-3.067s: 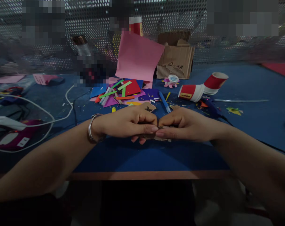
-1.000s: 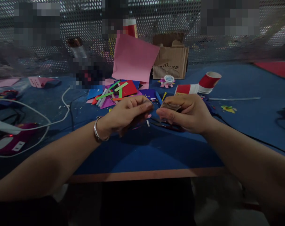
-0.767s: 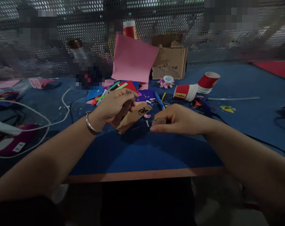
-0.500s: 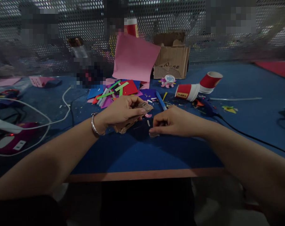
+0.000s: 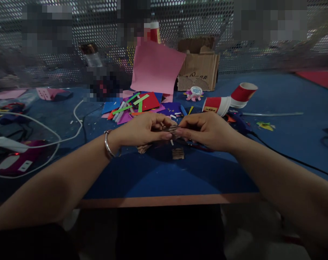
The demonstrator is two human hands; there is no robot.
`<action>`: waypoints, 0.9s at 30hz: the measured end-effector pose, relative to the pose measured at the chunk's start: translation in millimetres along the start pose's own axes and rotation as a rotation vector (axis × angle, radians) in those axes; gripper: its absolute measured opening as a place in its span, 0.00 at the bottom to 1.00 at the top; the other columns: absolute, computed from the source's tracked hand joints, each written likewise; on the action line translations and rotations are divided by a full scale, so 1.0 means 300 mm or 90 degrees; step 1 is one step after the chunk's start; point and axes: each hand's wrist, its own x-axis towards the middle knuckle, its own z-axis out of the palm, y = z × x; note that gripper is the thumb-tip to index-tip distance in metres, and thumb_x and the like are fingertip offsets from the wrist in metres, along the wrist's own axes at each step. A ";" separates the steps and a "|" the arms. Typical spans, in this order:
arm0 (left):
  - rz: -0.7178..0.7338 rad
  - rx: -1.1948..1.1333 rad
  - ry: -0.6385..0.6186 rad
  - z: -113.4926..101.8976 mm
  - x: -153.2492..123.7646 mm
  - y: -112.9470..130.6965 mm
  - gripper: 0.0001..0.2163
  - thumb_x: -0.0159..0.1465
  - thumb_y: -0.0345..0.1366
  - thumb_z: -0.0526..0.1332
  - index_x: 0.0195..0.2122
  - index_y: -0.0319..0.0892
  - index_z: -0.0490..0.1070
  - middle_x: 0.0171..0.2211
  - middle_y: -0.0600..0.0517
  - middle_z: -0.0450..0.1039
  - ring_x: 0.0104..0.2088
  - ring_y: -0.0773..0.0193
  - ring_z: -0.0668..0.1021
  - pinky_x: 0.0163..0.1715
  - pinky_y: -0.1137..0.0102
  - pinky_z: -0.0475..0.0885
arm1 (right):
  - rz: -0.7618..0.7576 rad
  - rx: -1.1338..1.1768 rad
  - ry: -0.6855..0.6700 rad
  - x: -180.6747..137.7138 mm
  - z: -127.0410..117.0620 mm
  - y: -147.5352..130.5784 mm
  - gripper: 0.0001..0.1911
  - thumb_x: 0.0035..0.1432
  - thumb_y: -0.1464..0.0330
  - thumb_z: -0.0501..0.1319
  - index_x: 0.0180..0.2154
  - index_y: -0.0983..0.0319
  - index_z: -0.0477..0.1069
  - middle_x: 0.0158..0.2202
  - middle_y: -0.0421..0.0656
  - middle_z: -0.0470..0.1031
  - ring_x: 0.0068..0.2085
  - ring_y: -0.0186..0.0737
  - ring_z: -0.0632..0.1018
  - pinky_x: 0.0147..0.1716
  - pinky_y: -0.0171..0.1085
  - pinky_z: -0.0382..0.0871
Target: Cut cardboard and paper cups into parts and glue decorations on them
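Observation:
Fingertips of my left hand (image 5: 146, 128) pinch a small piece of corrugated cardboard (image 5: 171, 129) above the middle of the table. The thumb and fingers of my right hand (image 5: 204, 128) grip the same piece at its right end. On the blue surface just below lies a small square of corrugated cardboard (image 5: 178, 154). Another torn cardboard scrap (image 5: 143, 148) shows under my left hand, partly hidden. Beyond my hands is a pile of coloured paper (image 5: 150, 101) with green strips on top.
A pink sheet (image 5: 157, 70) stands before a cardboard box (image 5: 200, 70). Red paper cups (image 5: 244, 94) and a glue gun (image 5: 241, 122) with a black cord sit at right. At left, a white cable (image 5: 58, 135) runs by a purple power strip (image 5: 17, 159).
My right hand has left the small cardboard square on the table and moved up and left. It now grips the cardboard piece together with my left hand.

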 end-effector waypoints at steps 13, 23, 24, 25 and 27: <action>0.045 0.143 -0.162 0.011 -0.019 0.068 0.09 0.71 0.31 0.60 0.32 0.40 0.75 0.27 0.52 0.80 0.28 0.68 0.80 0.31 0.77 0.71 | -0.048 -0.006 -0.263 0.000 0.003 -0.020 0.19 0.69 0.56 0.60 0.32 0.63 0.74 0.27 0.39 0.73 0.28 0.33 0.70 0.28 0.33 0.60; -0.022 -0.109 -0.202 0.003 -0.031 0.079 0.13 0.69 0.42 0.67 0.29 0.40 0.76 0.22 0.53 0.76 0.20 0.70 0.77 0.25 0.77 0.72 | -0.160 0.145 -0.218 -0.018 -0.006 -0.056 0.21 0.71 0.56 0.63 0.29 0.63 0.72 0.25 0.36 0.70 0.27 0.29 0.68 0.27 0.32 0.59; -0.022 -0.136 -0.189 0.008 -0.031 0.082 0.15 0.69 0.43 0.68 0.28 0.40 0.74 0.21 0.53 0.75 0.20 0.70 0.75 0.24 0.77 0.73 | -0.161 0.151 -0.202 -0.020 -0.012 -0.062 0.22 0.70 0.55 0.64 0.28 0.62 0.71 0.25 0.36 0.68 0.26 0.29 0.67 0.27 0.32 0.59; -0.019 -0.160 -0.173 0.015 -0.029 0.085 0.16 0.68 0.43 0.68 0.27 0.40 0.73 0.19 0.54 0.73 0.19 0.71 0.74 0.25 0.77 0.73 | -0.159 0.152 -0.184 -0.022 -0.018 -0.069 0.23 0.70 0.55 0.64 0.27 0.62 0.70 0.24 0.36 0.66 0.26 0.29 0.65 0.27 0.33 0.58; -0.016 -0.202 -0.134 0.027 -0.026 0.090 0.17 0.68 0.44 0.69 0.26 0.40 0.71 0.17 0.56 0.69 0.18 0.72 0.72 0.25 0.77 0.74 | -0.151 0.142 -0.149 -0.025 -0.029 -0.084 0.25 0.69 0.53 0.65 0.25 0.61 0.67 0.23 0.35 0.62 0.26 0.29 0.63 0.27 0.34 0.57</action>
